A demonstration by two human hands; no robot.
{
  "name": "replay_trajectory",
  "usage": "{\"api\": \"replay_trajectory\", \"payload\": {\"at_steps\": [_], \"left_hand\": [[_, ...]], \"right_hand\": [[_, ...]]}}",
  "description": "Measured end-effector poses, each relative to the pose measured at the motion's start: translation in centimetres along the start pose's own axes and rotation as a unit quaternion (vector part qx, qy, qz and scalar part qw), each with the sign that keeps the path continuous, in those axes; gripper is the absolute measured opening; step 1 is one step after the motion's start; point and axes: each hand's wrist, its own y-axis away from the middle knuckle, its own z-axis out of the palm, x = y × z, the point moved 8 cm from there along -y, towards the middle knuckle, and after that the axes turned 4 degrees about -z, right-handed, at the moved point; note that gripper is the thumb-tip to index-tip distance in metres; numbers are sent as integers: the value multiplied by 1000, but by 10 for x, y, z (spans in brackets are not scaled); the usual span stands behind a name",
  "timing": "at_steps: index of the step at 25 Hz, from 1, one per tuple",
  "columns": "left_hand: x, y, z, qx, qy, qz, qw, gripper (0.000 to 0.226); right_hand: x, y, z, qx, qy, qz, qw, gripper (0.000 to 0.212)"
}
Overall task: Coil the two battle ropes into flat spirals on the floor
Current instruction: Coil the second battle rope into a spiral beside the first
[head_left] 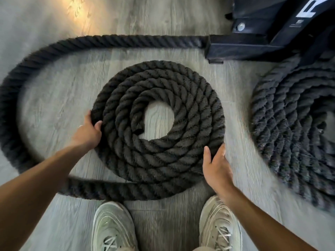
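Observation:
A thick black battle rope lies in a flat spiral (159,138) on the grey wood floor in front of me, with a small bare hole at its centre. Its loose tail (20,73) loops wide around the left and runs along the top to the black rack. My left hand (88,131) grips the spiral's left outer edge, thumb on top. My right hand (216,165) rests flat against the lower right outer turn, fingers together. A second black rope spiral (290,127) lies at the right, partly cut off and blurred.
A black steel rack base (253,44) with a bolt stands at the top right; the rope tail meets it. My two pale sneakers (112,227) (219,225) stand just below the spiral. Grey plank floor (63,105) shows inside the loop.

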Motion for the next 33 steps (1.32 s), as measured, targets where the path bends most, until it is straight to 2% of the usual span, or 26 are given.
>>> {"api": "replay_trajectory", "payload": {"at_steps": [2, 5, 8, 11, 13, 16, 18, 21, 25, 28, 30, 33], "left_hand": [[-12, 17, 4, 3, 14, 5, 1000, 63], [-29, 55, 15, 14, 40, 2, 999, 69], [-45, 75, 29, -42, 26, -71, 996, 74], [-49, 57, 18, -74, -58, -88, 992, 64], [-46, 34, 2, -75, -28, -104, 991, 57], [-26, -9, -22, -74, 116, -105, 985, 70], [-8, -28, -34, -67, 114, -67, 989, 74], [-1, -40, -36, -61, 77, -33, 995, 71], [-1, -32, -34, -42, 20, -10, 999, 80], [-15, -1, -22, -86, 101, -20, 991, 91], [-28, 30, -6, -116, 159, -47, 979, 97], [-42, 75, 28, -158, 121, -101, 975, 99]], "right_hand": [[-5, -28, -10, -18, 16, -15, 1000, 77], [-20, -82, -24, -90, 2, -9, 996, 75], [-40, -117, -30, -134, 22, -3, 991, 74], [-48, -101, -26, -61, 37, -6, 997, 70], [-38, -64, -18, -20, 28, 10, 999, 69], [-19, 1, 3, -46, -29, 12, 998, 76], [-15, 34, 17, -78, -61, 8, 995, 85], [-14, 51, 29, -98, -47, 22, 994, 89], [-16, 20, 19, -117, -118, -4, 986, 88], [-20, -36, -6, -134, -106, -9, 985, 83], [-30, -79, -31, -97, -74, -16, 992, 73], [-49, -129, -52, -35, -33, -20, 999, 55]]}}
